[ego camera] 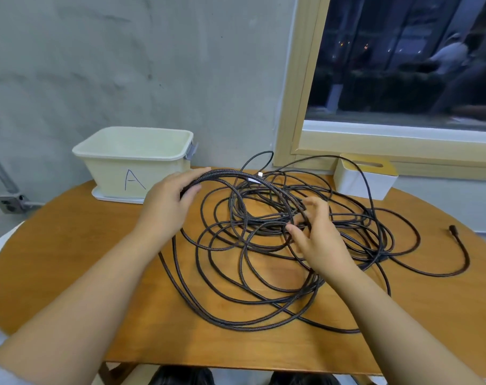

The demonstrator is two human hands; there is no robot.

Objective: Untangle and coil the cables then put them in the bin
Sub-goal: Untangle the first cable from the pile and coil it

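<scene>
cables [264, 245]: big messy pile on table [97, 273] | left hand [167, 201]: grips a bunch of loops | right hand [317, 240]: fingers loose, poking the pile | bin [111, 173]: behind, no cables inside | risk: pulling hard could tighten knots

The scene is lit evenly and fairly brightly from above, indoors; the window [403, 65] at far right is dark, with small points of light and faint blurred reflections seen in the glass. A soft sheen is seen on the wooden counter [69, 259] near its middle. Only weak, diffuse shadows are cast under the cables [264, 245] and the forearms. Strong wide-angle distortion is seen: the counter's edge and the window frame are bowed. Slight softness is noted at the right hand's fingers [314, 204] and at the corners
</scene>
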